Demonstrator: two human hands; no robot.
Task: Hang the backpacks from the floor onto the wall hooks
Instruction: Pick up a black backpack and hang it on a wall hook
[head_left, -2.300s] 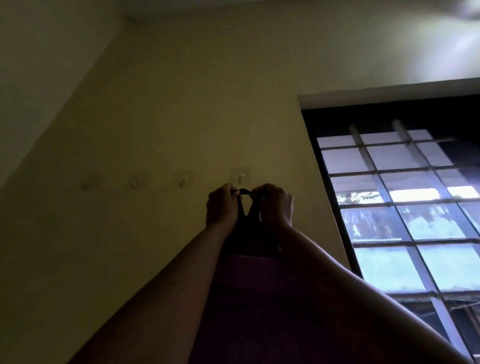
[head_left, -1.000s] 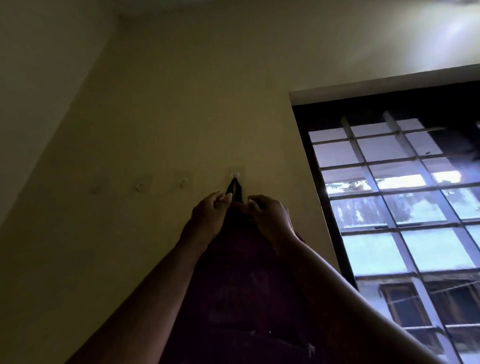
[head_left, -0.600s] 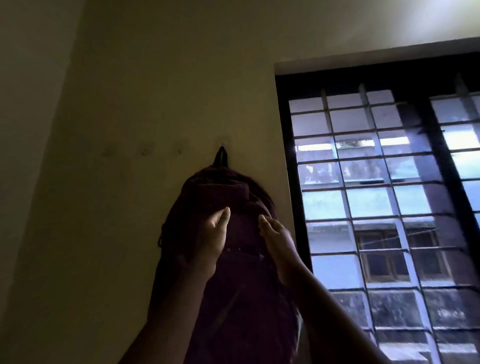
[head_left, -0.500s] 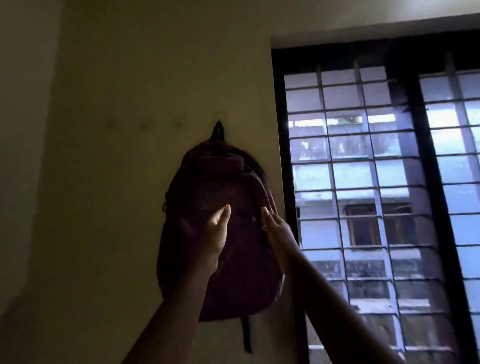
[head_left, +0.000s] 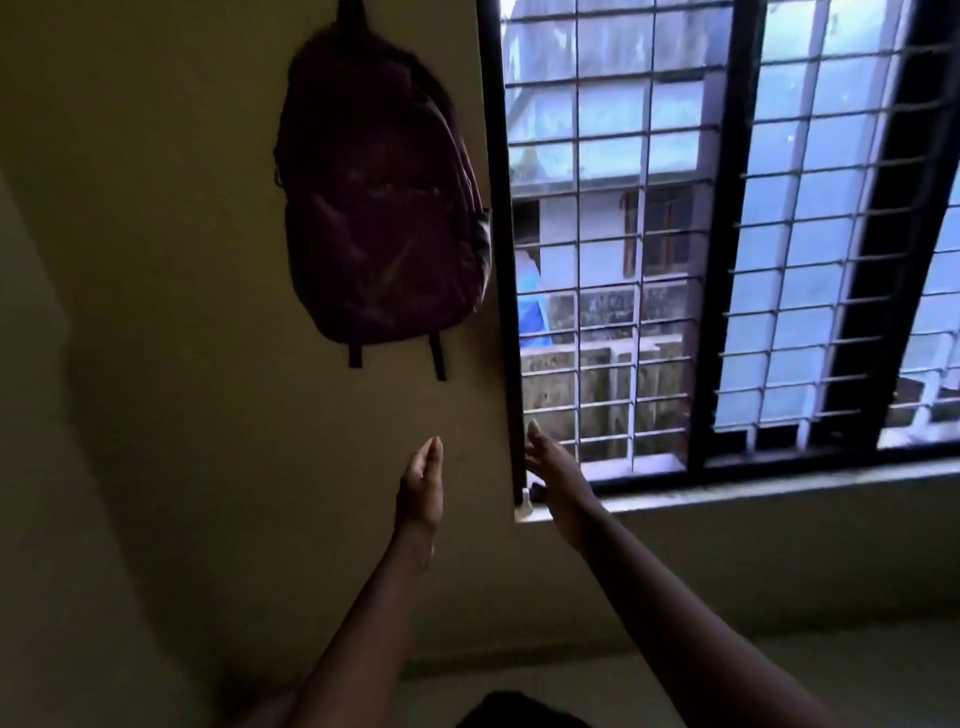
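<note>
A dark maroon backpack (head_left: 379, 208) hangs flat against the yellowish wall, its top loop running out of the frame's upper edge, so the hook is hidden. Two strap ends dangle below it. My left hand (head_left: 422, 483) is well below the backpack, fingers straight, holding nothing. My right hand (head_left: 553, 473) is beside it, near the window's lower left corner, also holding nothing. A dark object (head_left: 519, 712) shows at the bottom edge on the floor; I cannot tell what it is.
A barred window (head_left: 727, 234) with a dark frame fills the right side, with a sill (head_left: 779, 491) under it. A small white object (head_left: 525, 501) stands at the sill's left end. The wall corner runs down the left. The floor (head_left: 649, 691) shows at the bottom.
Both hands let go of the backpack's top loop, slid down its front and dropped below it. The backpack now hangs alone. The view has tilted down from the hooks toward the floor.
</note>
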